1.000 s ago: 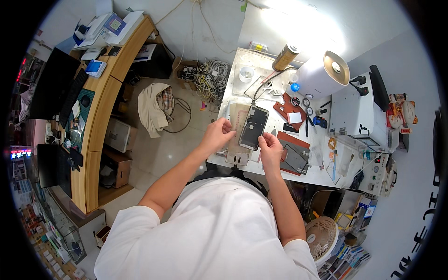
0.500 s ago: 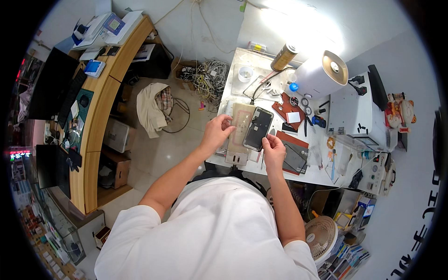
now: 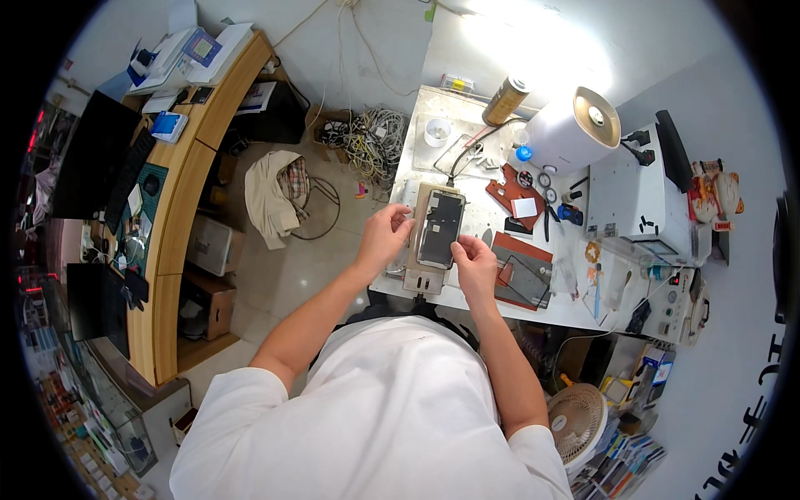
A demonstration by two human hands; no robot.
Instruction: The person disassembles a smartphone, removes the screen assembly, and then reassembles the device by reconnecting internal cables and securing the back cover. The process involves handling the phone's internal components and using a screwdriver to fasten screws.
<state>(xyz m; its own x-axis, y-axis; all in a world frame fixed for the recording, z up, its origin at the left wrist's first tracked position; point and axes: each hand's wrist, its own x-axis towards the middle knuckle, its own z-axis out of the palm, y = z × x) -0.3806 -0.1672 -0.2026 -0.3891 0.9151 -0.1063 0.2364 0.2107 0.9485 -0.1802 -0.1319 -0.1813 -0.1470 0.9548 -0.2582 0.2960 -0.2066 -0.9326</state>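
Observation:
My right hand (image 3: 474, 269) pinches the lower right edge of a dark phone screen assembly (image 3: 441, 223) with a pale frame, which now lies over a narrow metal plate fixture (image 3: 424, 280) with a cable at its top. My left hand (image 3: 382, 239) is beside the fixture's left edge, fingers curved and apart, holding nothing. To the right of the phone lie a red-brown mat with a dark panel on it (image 3: 529, 279) and small tools (image 3: 547, 217) on the white bench (image 3: 486, 301).
At the back are a white cup (image 3: 438, 132), a spray can (image 3: 505, 102) and a white cylindrical appliance (image 3: 563, 140). A white boxy machine (image 3: 622, 196) stands right. A wooden counter (image 3: 177, 208) runs left. A beige garment (image 3: 270, 200), tangled cables (image 3: 379, 142) and a fan (image 3: 572, 423) surround me.
The phone shifted right off the fixture half a second ago; now it has moved left and sits squarely over it, with my right hand following.

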